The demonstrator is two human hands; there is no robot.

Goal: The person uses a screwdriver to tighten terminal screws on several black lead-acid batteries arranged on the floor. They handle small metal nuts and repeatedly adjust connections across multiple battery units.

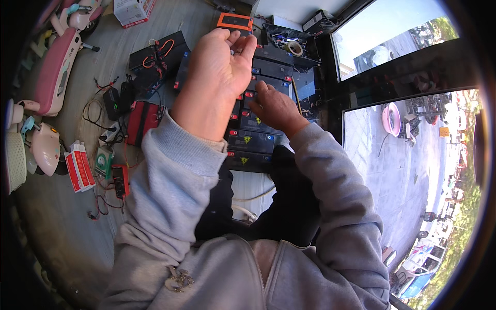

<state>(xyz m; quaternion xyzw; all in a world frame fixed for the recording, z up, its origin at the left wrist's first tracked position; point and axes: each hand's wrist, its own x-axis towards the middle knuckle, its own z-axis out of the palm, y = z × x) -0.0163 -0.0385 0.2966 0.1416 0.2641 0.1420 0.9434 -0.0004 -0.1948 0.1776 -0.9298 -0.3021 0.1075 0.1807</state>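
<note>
Grey jacket (217,279): sleeves reaching forward, left forearm raised higher.
Batteries (250,141): black blocks packed in rows beyond the knees (red and blue terminals showing).
Left hand (221,61): lifted, wrist turned, fingers half curled; whether they grasp anything, I cannot tell.
Right hand (277,106): lower, fingers bent over the batteries; grip and contact unclear.

Left hand (222,63), right hand (277,107) over black batteries (259,140).
</note>
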